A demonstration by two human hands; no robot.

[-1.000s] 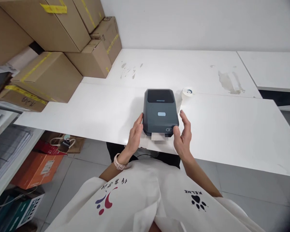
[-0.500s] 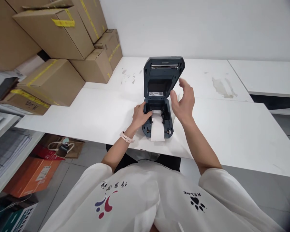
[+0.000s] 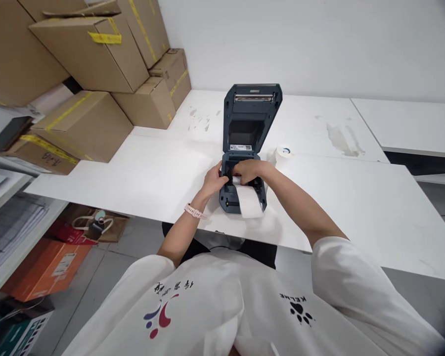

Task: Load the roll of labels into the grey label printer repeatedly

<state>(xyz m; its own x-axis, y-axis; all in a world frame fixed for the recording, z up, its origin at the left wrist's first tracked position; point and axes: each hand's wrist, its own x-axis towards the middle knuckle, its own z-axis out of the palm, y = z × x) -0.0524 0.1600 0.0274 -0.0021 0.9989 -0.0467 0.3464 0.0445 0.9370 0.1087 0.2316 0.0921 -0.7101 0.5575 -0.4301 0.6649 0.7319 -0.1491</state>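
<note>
A dark grey label printer (image 3: 252, 118) stands on the white table with its lid raised. Inside its base lies a small white paper roll (image 3: 237, 181), and a strip of paper hangs out over the front edge, slanting right. My left hand (image 3: 214, 181) grips the printer's left wall, thumb over the rim and fingers outside. Reaching in from the right, my right hand (image 3: 247, 170) is closed at the paper roll; its fingertips are partly hidden inside the printer.
Another white roll (image 3: 283, 154) stands on the table (image 3: 341, 198) just right of the printer. Taped cardboard boxes (image 3: 85, 123) are stacked at the left. Below the table's left edge are an orange box (image 3: 46, 269) and a shelf with papers (image 3: 15, 232).
My right hand has moved from beside the raised lid down into the printer, onto the paper roll. The paper strip has swung to the right. My left hand stays at the printer's left wall.
</note>
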